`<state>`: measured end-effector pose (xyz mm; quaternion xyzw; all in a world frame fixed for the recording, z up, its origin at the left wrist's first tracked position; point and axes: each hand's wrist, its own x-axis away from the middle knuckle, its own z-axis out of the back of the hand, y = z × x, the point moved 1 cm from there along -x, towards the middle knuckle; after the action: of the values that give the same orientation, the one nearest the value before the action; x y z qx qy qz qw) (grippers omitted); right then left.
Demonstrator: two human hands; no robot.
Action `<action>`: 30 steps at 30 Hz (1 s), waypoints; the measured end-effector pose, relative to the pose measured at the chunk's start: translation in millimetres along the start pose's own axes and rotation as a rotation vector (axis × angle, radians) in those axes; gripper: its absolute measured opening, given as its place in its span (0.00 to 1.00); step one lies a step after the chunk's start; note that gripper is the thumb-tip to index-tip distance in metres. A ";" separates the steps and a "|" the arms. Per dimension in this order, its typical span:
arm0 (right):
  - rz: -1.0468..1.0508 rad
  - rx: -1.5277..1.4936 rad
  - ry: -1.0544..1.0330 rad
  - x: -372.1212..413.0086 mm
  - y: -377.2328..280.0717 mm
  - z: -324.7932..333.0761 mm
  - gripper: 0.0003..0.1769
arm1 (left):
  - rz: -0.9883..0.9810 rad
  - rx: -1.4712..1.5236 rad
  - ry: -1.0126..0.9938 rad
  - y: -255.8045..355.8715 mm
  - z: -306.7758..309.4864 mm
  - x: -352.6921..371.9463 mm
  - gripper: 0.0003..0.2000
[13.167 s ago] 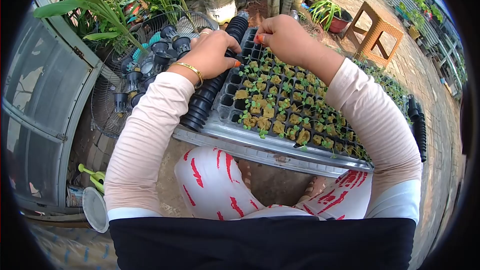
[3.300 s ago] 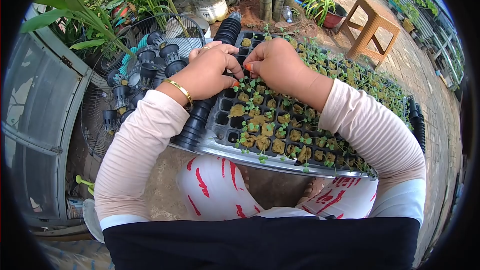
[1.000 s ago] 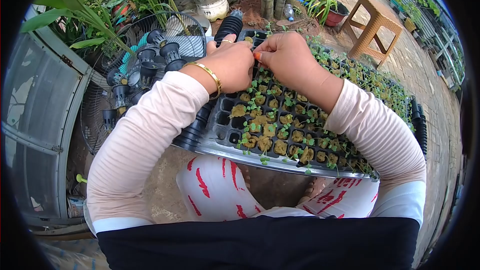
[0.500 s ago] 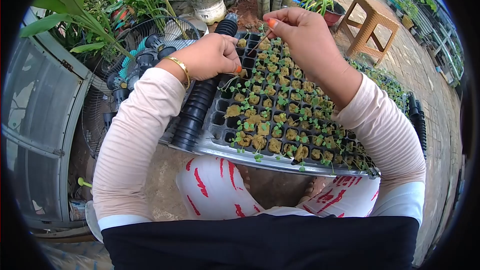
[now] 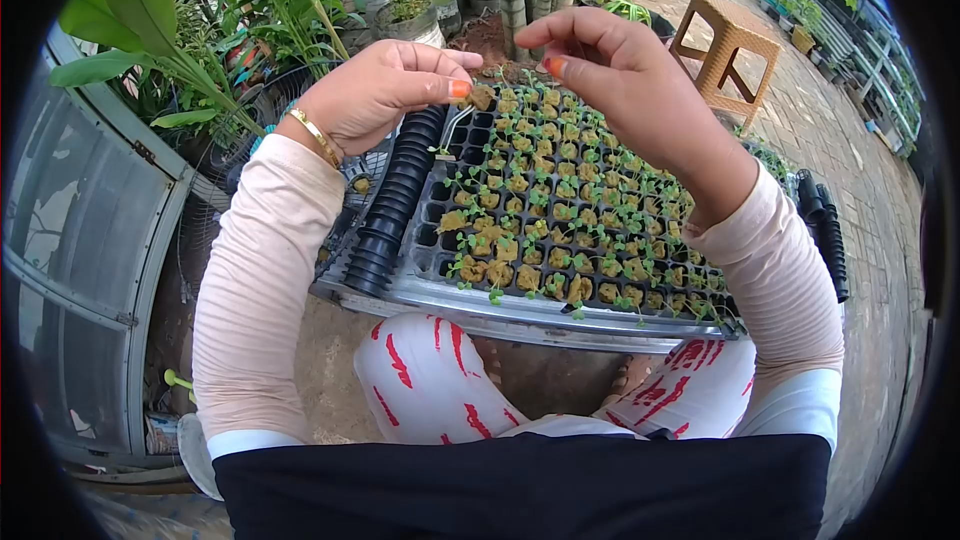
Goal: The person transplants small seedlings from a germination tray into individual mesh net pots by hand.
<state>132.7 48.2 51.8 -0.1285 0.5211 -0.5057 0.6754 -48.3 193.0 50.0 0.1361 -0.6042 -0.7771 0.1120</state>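
At the far left stood a glazed panel (image 5: pixel 80 230), with leafy plants (image 5: pixel 170 30) crowding over its top edge. Next to them the left hand (image 5: pixel 375 90) was raised above the work, thumb and forefinger pinched together on a seedling (image 5: pixel 452 130). Its pale stem hung down freely over the left columns, probably held by the top so the tender stem was not crushed. Below that hand a stack of black net cups (image 5: pixel 395 205) lay on its side along the left edge of the seedling tray (image 5: pixel 440 240), likely kept there so a cup was always within reach. The tray's cells held tan sponge cubes with small green sprouts, though several cells near the left edge looked empty. It rested on a metal tray (image 5: pixel 520 318) across the person's knees, close under both hands. The right hand (image 5: pixel 625 80) hovered above the far rows, fingers loosely curled and thumb turned in toward them. Whether it gripped anything could not be told. Beyond it stood a wooden stool (image 5: pixel 728 50), and a second stack of cups (image 5: pixel 822 230) lay past the right end.
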 end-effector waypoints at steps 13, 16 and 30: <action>0.140 0.218 0.191 69.7 -32.6 55.2 0.11 | 0.039 0.152 -0.240 46.5 -82.1 -58.5 0.13; 0.010 0.145 0.315 92.3 -32.1 81.5 0.11 | 0.034 0.202 -0.280 57.5 -109.8 -75.5 0.13; -0.060 -0.101 0.999 209.1 3.1 229.9 0.15 | -0.056 -0.361 -0.268 62.5 -318.8 -210.2 0.12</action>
<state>314.7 -202.5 27.1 0.0819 0.8005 -0.4988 0.3218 260.0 -40.7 52.5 0.0263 -0.4606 -0.8866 0.0317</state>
